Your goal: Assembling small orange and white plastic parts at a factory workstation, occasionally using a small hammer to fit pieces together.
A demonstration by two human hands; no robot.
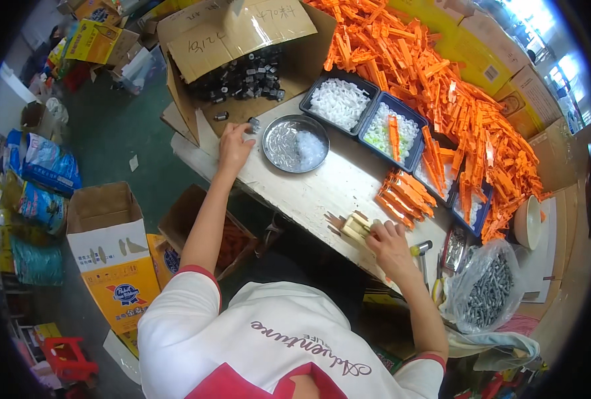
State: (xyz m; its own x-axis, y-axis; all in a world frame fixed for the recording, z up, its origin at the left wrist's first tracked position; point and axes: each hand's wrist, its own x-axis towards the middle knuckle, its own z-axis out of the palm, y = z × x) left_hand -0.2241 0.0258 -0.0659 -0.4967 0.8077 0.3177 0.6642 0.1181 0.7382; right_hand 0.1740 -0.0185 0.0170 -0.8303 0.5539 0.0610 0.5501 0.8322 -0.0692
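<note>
Findings on risk come first. The small dark part (253,125) sits right at the fingertips of your left hand (234,146); a loose or off-centre pinch could let it slip, and it might roll to the round metal dish (267,154) just right of that hand and mix with the clear pieces (311,147) there. The flap-topped cardboard box (239,33) stands just beyond the same hand, so a careless lift could catch its edge. At your right hand (393,247), the pale yellow block (357,226) lies directly to the left, under the fingertips, near the table's front edge; uneven pressure could skew it or shift the thin brown strips (334,221) at its far side. The handled tool (420,248), just right of that hand, could be knocked by the wrist.

Pose: your left arm is stretched well forward, fingers bent narrow around the dark part; whether they grip or only touch it cannot be told. Your right arm is bent, palm down, fingers curled onto the block; the thumb is hidden, so its hold cannot be confirmed.
</note>
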